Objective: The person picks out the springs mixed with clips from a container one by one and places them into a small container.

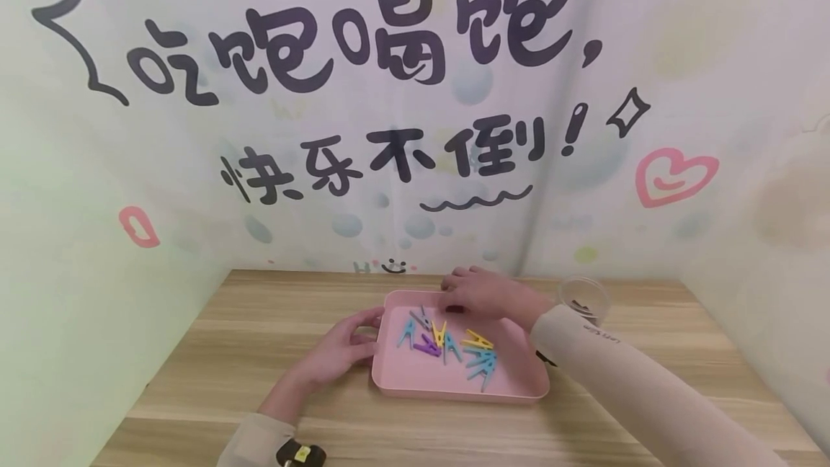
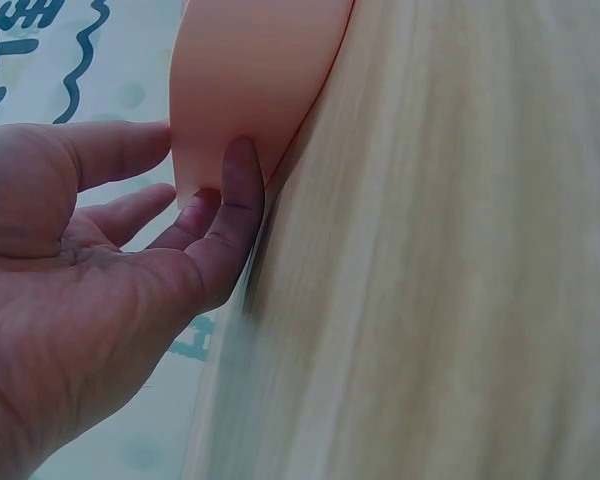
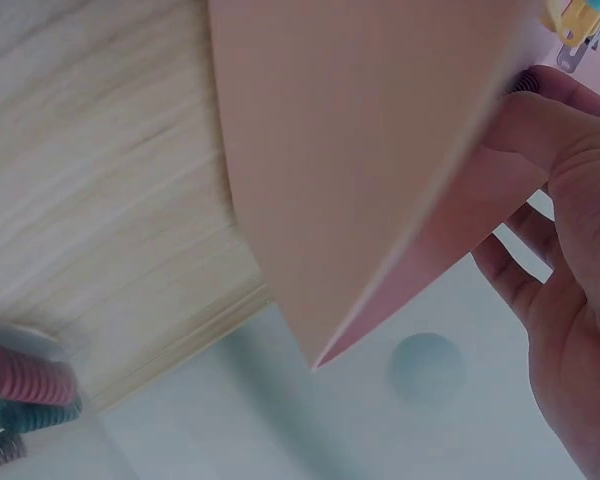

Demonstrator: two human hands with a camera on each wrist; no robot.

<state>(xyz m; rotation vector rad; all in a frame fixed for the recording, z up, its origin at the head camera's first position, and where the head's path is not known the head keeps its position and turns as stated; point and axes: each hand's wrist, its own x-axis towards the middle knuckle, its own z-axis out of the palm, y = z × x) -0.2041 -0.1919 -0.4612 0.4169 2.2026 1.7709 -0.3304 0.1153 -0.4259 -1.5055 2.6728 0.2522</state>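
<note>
A shallow pink tray (image 1: 415, 373) sits on the table with small plastic clothespins lying in it: a purple clothespin (image 1: 426, 345), a yellow clothespin (image 1: 478, 339), and several blue ones. My left hand (image 1: 337, 344) is at its left side, thumb by the rim and loosely bent fingertips touching the outer wall. Over the far rim reaches my right hand (image 1: 483, 294). Inside that wall, its thumb and a finger pinch a small dark ridged coil (image 3: 525, 82), partly hidden by the fingers. The other fingers hang outside the wall.
Behind my right forearm stands a clear round tub (image 1: 583, 298) with dark pieces in it. In the right wrist view, a red ridged coil (image 3: 28, 375) and a teal one show there. A printed cloth wall (image 1: 389, 236) borders the table's back.
</note>
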